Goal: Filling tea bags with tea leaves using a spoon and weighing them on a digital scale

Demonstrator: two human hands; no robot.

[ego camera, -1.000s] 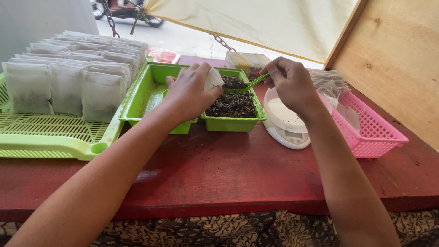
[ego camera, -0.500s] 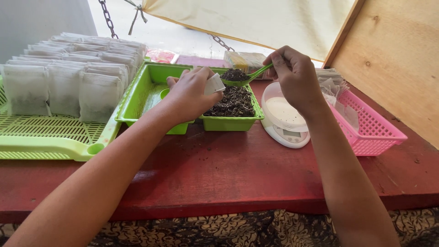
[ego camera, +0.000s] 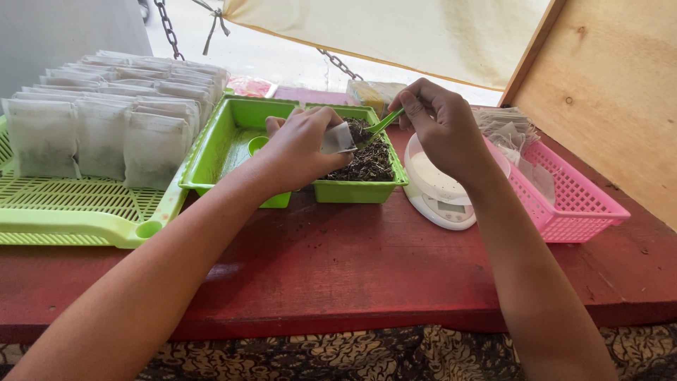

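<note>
A small white paper sachet (ego camera: 340,138) is held over the green tub of dark dried leaves (ego camera: 361,164), with its open mouth turned toward the right. The left hand (ego camera: 300,148) grasps this sachet between the thumb and the fingers, just above the left part of the tub. The right hand (ego camera: 441,125) is closed around the handle of a green plastic scoop (ego camera: 381,125); the scoop slants down to the left and its tip is at the mouth of the sachet, touching it or almost touching it, I cannot tell which. Some dark leaves seem to lie on the scoop.

The tub of leaves stands on a red wooden table (ego camera: 367,275). Just beside it on the left is a second green tub (ego camera: 229,144), and inside it a small round green thing shows, partly hidden behind the left hand. To the right of the leaf tub, under the right wrist, is a white kitchen scale (ego camera: 441,194) with a round plate and a small display at the front.

Further to the right stands a pink plastic basket (ego camera: 571,204) which holds a pile of empty flat sachets (ego camera: 511,127). On the far left lies a wide light green slotted tray (ego camera: 77,208), and many filled white sachets (ego camera: 106,120) stand in rows on it, leaning one against another. Behind the tubs there is a small yellowish packet (ego camera: 374,92), and a metal chain (ego camera: 168,28) hangs at the back.
</note>
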